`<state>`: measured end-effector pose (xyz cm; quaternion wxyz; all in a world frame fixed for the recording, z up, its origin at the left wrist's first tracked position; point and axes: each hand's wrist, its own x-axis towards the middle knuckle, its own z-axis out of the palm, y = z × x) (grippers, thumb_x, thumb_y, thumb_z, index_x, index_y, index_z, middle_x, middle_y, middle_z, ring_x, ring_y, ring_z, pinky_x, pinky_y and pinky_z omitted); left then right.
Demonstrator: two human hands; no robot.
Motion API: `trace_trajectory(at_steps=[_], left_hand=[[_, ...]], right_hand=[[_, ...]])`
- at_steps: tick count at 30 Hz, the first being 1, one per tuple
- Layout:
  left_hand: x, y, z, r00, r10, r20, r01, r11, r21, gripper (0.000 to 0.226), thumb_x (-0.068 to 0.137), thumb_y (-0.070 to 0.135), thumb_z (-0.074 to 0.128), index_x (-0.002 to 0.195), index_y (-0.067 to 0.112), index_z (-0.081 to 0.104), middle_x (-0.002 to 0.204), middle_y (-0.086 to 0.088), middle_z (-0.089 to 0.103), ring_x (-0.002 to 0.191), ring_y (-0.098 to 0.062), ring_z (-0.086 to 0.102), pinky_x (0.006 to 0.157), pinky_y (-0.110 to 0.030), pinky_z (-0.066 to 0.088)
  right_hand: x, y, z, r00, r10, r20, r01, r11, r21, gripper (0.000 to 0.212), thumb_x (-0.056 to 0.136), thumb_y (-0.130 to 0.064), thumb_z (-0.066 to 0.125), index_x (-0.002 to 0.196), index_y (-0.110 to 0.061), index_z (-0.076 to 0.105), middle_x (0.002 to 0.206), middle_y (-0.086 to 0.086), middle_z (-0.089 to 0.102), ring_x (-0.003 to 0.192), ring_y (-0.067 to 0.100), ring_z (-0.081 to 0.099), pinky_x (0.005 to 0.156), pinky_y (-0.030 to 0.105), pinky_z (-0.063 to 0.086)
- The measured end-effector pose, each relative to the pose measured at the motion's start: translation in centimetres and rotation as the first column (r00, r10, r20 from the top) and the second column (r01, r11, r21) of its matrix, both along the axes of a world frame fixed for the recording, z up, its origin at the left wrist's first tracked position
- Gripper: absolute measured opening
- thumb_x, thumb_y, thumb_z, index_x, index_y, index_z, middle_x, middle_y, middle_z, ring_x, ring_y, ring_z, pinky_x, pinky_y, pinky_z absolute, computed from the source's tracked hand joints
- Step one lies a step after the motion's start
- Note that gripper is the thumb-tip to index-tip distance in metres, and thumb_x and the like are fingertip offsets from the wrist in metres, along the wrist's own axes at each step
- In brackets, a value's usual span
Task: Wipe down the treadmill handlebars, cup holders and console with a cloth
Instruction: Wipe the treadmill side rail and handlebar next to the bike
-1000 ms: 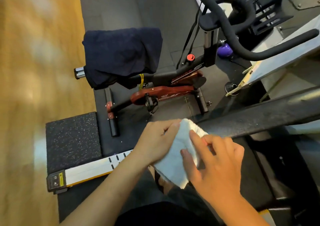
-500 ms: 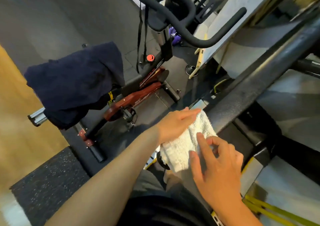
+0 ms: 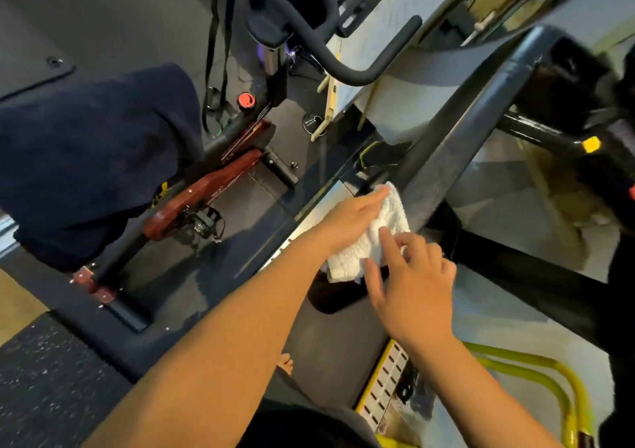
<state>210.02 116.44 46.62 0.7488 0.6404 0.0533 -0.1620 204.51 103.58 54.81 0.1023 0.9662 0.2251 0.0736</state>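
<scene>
Left hand has nudged cloth along handlebar, which slants up-right.

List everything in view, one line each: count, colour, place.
white cloth: one, white, on the near end of the treadmill handlebar
treadmill handlebar: one, black, slanting up to the right
exercise bike: one, black and red-brown, on the floor left of the treadmill
dark cloth: one, navy, draped over the bike's saddle end
knob: one, red, on the bike frame
yellow tubes: two, yellow, bottom right
left hand: one, flat on the cloth
right hand: one, index finger on the cloth, other fingers curled at its edge
</scene>
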Motion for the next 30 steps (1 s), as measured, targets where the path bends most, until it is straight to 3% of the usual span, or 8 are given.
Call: trace_trajectory(at_steps=[6,9,12,16,18,24,27,30], left_hand=[[-2.5,0.0,-0.4,0.99,0.047,-0.136,-0.07,0.983,-0.173,0.035,0.104,0.047,0.037,0.137,0.052,0.047,0.151,0.019,0.038,0.135,-0.002,0.037,0.109,-0.023,0.029],[-5.3,0.2,-1.0,0.986,0.076,-0.146,-0.098,0.984,-0.151,0.037,0.105,0.047,0.031,0.138,0.058,0.041,0.152,0.024,0.034,0.14,-0.003,0.033,0.116,-0.031,0.027],[-4.7,0.0,0.1,0.987,0.045,-0.156,-0.049,0.998,-0.024,0.041,0.105,0.044,0.025,0.144,0.057,0.03,0.156,0.021,0.027,0.141,-0.006,0.028,0.116,-0.033,0.022],[-2.8,-2.1,3.4,0.975,-0.166,0.148,0.083,0.89,0.448,0.061,0.102,0.039,0.037,0.155,0.037,0.007,0.163,0.018,-0.002,0.149,-0.007,-0.003,0.122,-0.039,0.005],[-2.9,-2.6,4.0,0.967,-0.179,0.181,0.06,0.85,0.524,0.063,0.103,0.036,0.038,0.156,0.033,0.005,0.162,0.019,-0.007,0.149,-0.008,-0.011,0.123,-0.039,0.001],[-8.4,-1.0,2.3,0.999,-0.023,-0.045,0.039,0.92,0.391,0.06,0.104,0.045,0.03,0.155,0.037,0.001,0.164,0.01,0.011,0.148,-0.015,0.018,0.119,-0.041,0.019],[-7.9,-0.5,2.2,0.976,0.032,-0.213,0.011,0.98,0.197,0.054,0.099,0.054,0.037,0.149,0.039,0.027,0.14,0.014,0.042,0.13,-0.017,0.043,0.106,-0.035,0.034],[-5.2,0.0,0.6,0.886,0.058,-0.46,-0.067,0.998,-0.003,0.07,0.07,0.08,0.046,0.123,0.037,0.06,0.12,0.002,0.066,0.107,-0.021,0.063,0.101,-0.045,0.047]], right_hand=[[-1.9,0.8,0.1,0.997,-0.004,-0.08,0.004,1.0,0.004,0.051,0.092,-0.053,0.042,0.131,-0.022,0.054,0.114,-0.001,0.052,0.096,0.021,0.047,0.076,0.037,0.035],[-4.0,0.9,-0.1,0.992,0.01,-0.123,-0.009,1.0,0.008,0.05,0.093,-0.054,0.041,0.132,-0.025,0.053,0.116,-0.003,0.051,0.097,0.019,0.047,0.077,0.037,0.037],[-3.6,0.6,0.2,0.995,-0.038,-0.095,0.038,0.999,-0.004,0.048,0.091,-0.052,0.045,0.129,-0.027,0.057,0.114,-0.004,0.056,0.097,0.02,0.048,0.077,0.037,0.036],[-2.7,-1.7,0.7,0.967,-0.222,-0.126,0.233,0.969,0.082,0.042,0.09,-0.042,0.051,0.127,-0.023,0.058,0.112,-0.002,0.06,0.099,0.022,0.048,0.075,0.034,0.031],[-2.7,-2.2,0.4,0.937,-0.251,-0.244,0.298,0.938,0.179,0.042,0.092,-0.034,0.054,0.132,-0.023,0.052,0.118,0.0,0.057,0.105,0.021,0.048,0.081,0.035,0.037],[-5.4,-0.2,-0.4,0.94,-0.109,-0.325,0.238,0.889,0.39,0.044,0.092,-0.036,0.059,0.135,-0.027,0.051,0.117,-0.002,0.039,0.105,0.012,0.046,0.08,0.023,0.045],[-5.0,-1.1,-0.7,0.974,-0.036,-0.224,0.096,0.96,0.263,0.049,0.086,-0.031,0.068,0.132,-0.021,0.053,0.116,0.006,0.046,0.099,0.021,0.05,0.074,0.034,0.05],[-3.4,0.0,-0.5,0.992,0.028,-0.12,-0.018,0.996,0.084,0.048,0.084,-0.038,0.067,0.128,-0.022,0.057,0.114,0.007,0.055,0.094,0.026,0.055,0.073,0.04,0.046]])
